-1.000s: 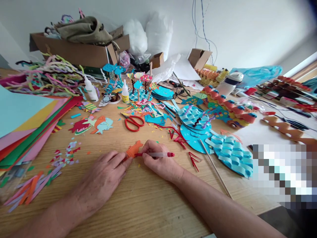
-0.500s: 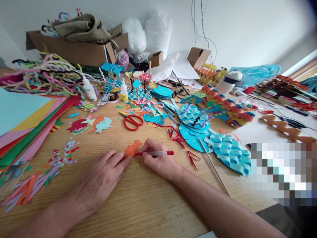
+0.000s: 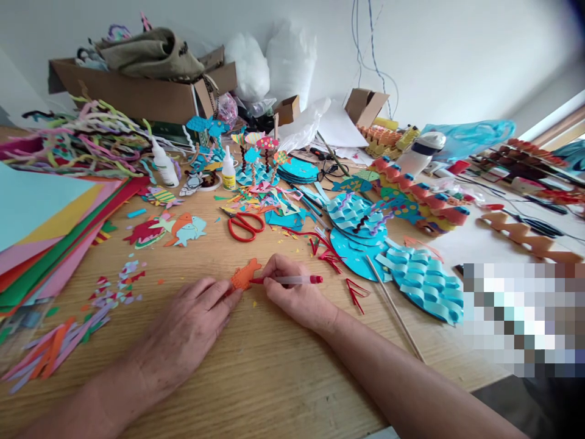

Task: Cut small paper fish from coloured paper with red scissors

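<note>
An orange paper fish (image 3: 244, 274) lies on the wooden table in the middle of the head view, with small drawn marks on its body. My left hand (image 3: 198, 314) rests at the fish's left end, its closed fingertips holding the paper down. From the right, my right hand (image 3: 292, 292) grips a red felt-tip pen (image 3: 297, 280) with a pale barrel. The pen's tip touches or nearly touches the fish's right edge. Red-handled scissors (image 3: 245, 225) lie open just beyond the fish. Several cut paper fish (image 3: 187, 228) lie to the left of the scissors.
Stacked coloured paper (image 3: 50, 225) and paper strips (image 3: 55, 353) lie at left. White glue bottles (image 3: 163, 161) stand behind. Woven blue discs (image 3: 425, 280), red pipe-cleaner pieces (image 3: 356, 294) and a wooden stick (image 3: 395, 310) are at right. A cardboard box (image 3: 128, 91) stands at the back.
The pen has shifted very slightly in my right hand, its back end a little higher and farther right. My left hand and the fish stay in place.
</note>
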`<state>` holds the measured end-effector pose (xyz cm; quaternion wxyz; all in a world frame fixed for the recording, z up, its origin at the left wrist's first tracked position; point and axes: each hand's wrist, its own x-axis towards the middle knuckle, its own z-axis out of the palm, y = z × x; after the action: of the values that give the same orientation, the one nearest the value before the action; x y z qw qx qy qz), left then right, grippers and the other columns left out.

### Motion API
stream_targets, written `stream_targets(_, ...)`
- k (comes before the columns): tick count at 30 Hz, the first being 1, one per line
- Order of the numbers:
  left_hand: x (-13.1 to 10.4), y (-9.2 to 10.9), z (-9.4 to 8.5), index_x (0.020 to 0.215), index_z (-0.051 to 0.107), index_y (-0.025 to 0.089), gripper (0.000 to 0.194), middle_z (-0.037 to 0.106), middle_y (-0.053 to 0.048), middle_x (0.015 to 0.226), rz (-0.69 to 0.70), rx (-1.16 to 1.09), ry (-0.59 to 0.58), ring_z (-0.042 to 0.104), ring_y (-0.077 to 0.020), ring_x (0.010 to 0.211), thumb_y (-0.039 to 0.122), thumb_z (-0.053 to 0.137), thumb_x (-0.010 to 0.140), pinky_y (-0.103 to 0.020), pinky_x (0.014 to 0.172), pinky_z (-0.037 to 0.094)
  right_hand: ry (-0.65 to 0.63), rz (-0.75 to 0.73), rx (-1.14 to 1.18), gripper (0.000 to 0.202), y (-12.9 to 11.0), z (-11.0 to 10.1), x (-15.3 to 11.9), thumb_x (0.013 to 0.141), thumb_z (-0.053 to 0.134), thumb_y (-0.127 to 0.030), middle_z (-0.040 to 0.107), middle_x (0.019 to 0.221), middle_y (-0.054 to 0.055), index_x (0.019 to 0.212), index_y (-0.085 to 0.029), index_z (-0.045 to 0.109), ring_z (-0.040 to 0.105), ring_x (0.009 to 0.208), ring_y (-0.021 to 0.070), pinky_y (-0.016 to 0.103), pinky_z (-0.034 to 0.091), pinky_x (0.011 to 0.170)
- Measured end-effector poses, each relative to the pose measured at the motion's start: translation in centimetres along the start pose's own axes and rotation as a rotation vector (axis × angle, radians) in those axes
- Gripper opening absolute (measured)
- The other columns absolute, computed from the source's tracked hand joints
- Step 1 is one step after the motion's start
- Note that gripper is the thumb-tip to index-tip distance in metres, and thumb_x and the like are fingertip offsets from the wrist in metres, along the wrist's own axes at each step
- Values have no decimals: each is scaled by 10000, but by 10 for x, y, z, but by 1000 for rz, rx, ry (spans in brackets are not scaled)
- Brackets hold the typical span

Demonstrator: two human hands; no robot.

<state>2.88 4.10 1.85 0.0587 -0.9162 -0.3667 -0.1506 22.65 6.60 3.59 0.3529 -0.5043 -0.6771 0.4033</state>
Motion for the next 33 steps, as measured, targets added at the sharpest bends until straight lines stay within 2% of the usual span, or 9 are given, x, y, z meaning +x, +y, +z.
stream_targets(14, 1, 0, -2, 1084, 605, 167, 314, 614, -62, 977, 9, -9, 21, 511, -203, 876, 141, 366, 882, -352, 768, 485, -24, -16, -109, 105, -5, 0, 0, 664, 484, -72, 466, 536, -63, 647, -172, 512, 390, 474, 68, 175, 295, 459)
stream_targets(20, 1, 0, 0, 1096, 604, 195, 331, 613, -58, 974, -7, -16, 18, 512, -201, 875, 155, 346, 893, -361, 780, 473, -1, 14, -92, 108, -4, 1, 0, 663, 476, -75, 495, 549, -59, 649, -177, 510, 397, 472, 67, 170, 285, 443)
stream_targets(33, 1, -1, -2, 1081, 609, 165, 329, 618, -69, 965, 25, 12, 5, 515, -205, 859, 133, 351, 879, -361, 761, 481, 8, -14, -81, 111, -2, 0, -1, 630, 459, -78, 470, 538, -61, 614, -187, 472, 390, 471, 76, 184, 282, 448)
